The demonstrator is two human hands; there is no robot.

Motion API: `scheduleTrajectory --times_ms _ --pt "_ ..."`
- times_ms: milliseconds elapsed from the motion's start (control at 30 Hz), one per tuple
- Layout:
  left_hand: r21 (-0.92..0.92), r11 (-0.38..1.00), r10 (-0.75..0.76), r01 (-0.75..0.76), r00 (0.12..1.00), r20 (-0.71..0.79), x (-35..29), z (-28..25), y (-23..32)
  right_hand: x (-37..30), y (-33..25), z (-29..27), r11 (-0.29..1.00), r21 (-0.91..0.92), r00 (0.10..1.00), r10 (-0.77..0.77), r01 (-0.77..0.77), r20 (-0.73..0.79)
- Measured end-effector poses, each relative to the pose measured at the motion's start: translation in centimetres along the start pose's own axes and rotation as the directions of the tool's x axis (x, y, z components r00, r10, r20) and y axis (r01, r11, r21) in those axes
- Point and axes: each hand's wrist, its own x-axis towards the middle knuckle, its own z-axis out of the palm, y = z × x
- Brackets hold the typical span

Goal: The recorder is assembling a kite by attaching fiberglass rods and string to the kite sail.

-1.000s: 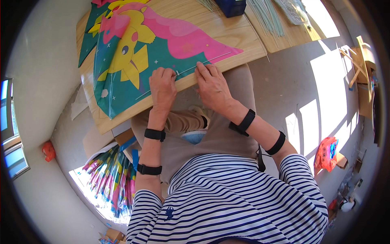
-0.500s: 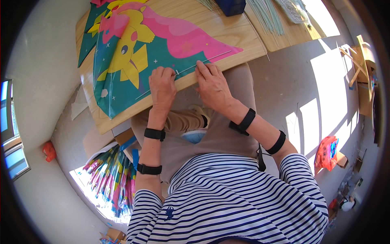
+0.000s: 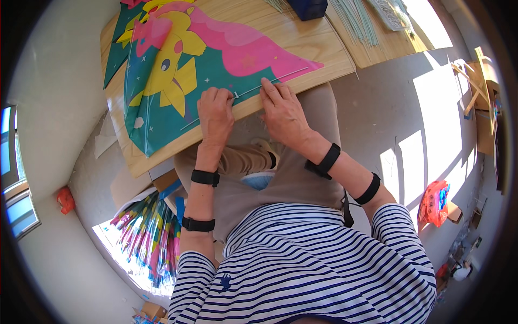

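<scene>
**Teal kite pinned flat at the worktop's near edge**

Teal, pink and yellow, the kite lies spread face-up on the pale wooden worktop, its long lower edge running just beside the near rim. A thin pale rod follows that edge, from under the fingers out toward the kite's pointed corner.

Left hand rests knuckles-up on the kite's edge, fingers curled down over the rod; its grip looks closed on the rod at a small fitting, though the fingertips are tucked under and I cannot tell for certain. Right hand lies just beside it, fingers extended and flat, pressing rod and fabric against the wood rather than pinching anything, so its grip is open. With the two hands close together on either side of the fitting, the sail is kept taut and the rod kept from rolling while it is handled.

Beyond the right hand, farther across the worktop, lies a bundle of thin pale-green sticks and a dark blue box. Below the left forearm, down on the floor, sits a heap of rolled colourful kites. Off to the right of the right arm, well apart, an orange bag rests on the sunlit floor.
</scene>
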Motion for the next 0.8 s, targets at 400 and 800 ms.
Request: scheduleTrajectory --times_ms 400,800 --pt "-0.022 1.000 -0.007 0.007 1.000 -0.007 0.1 -0.7 0.3 0.5 -0.3 -1.0 1.000 0.025 0.997 -0.002 0.004 -0.074" --pt "-0.095 0.995 -0.015 0.015 1.000 0.001 -0.4 -4.1 2.7 8.3 8.7 -6.2 0.942 -0.117 0.948 0.317 -0.316 -0.008"
